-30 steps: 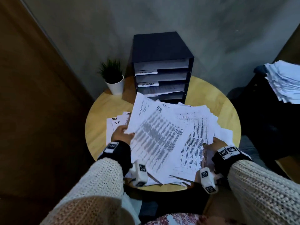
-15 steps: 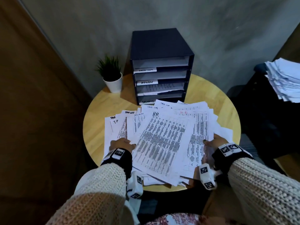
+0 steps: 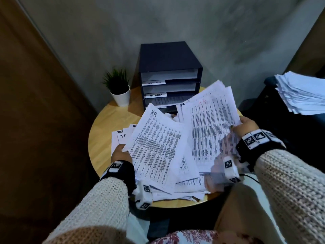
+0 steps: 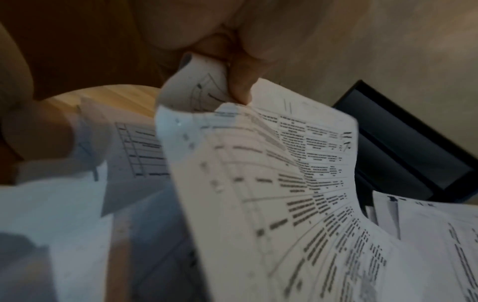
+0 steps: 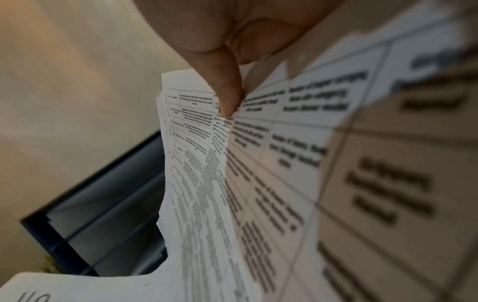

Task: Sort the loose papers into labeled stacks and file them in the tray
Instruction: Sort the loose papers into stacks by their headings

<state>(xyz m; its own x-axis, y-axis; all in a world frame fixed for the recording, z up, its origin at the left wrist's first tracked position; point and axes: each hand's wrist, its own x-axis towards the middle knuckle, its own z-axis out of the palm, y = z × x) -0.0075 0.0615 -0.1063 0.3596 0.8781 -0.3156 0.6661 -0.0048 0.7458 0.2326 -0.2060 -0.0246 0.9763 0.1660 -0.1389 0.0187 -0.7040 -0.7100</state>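
Note:
Loose printed papers (image 3: 186,173) cover the near half of a round wooden table (image 3: 105,124). My left hand (image 3: 121,154) pinches the left edge of a sheet marked "HR" (image 3: 154,143), and the left wrist view shows its curled corner (image 4: 196,90) between thumb and fingers. My right hand (image 3: 244,126) grips a thick bundle of printed sheets (image 3: 209,124) lifted off the pile and tilted up; the thumb (image 5: 225,81) presses on the top sheet. Behind the pile stands a dark tiered file tray (image 3: 168,67) with white labels, one reading "ADMIN" (image 3: 155,95). Sheets headed "TASK LIST" (image 3: 121,136) lie at the left.
A small potted plant (image 3: 119,88) in a white pot stands left of the tray. Another stack of papers (image 3: 302,92) rests on a dark surface at the right. A grey wall is behind the table and a brown panel at the left.
My right hand has raised its bundle up and to the right, off the pile. The left hand has lifted the "HR" sheet's left edge.

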